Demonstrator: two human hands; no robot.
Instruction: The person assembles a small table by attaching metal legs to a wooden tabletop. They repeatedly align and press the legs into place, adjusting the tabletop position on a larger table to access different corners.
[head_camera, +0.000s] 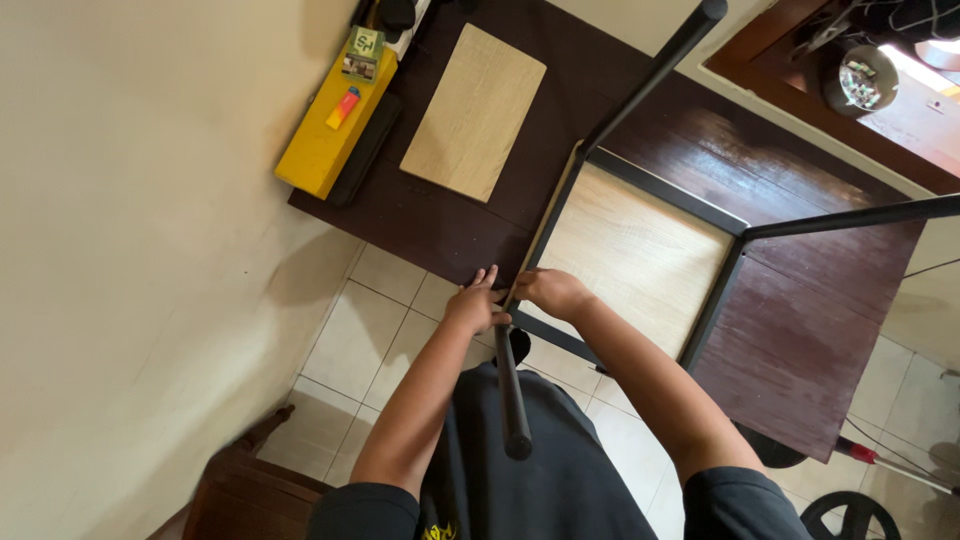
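At the near edge of the dark brown table (450, 225), a small upturned black metal frame (650, 190) with a light wood panel (630, 260) is met by both hands. The left hand (477, 303) is laid against the frame's near corner with its fingers spread over the table edge; whether anything is clasped cannot be told. The right hand (552, 291) is curled over the frame's near rail, fingers closed on it. From that corner 1 black leg (511, 385) is pointed back toward the person's body, hanging over the floor; 2 more legs are seen, 1 rising toward the top of the view (655, 70) and 1 stretching to the right (850, 215).

Open table surface is left between the frame and a loose light wood board (475, 110), which is lying flat, well apart from the hands. Beside it, along the table's left edge, a yellow box (320, 150) is set with a red and yellow lighter (343, 107) on top. A cream wall (130, 200) is close on the left, and pale floor tiles (360, 330) are exposed below the table edge.
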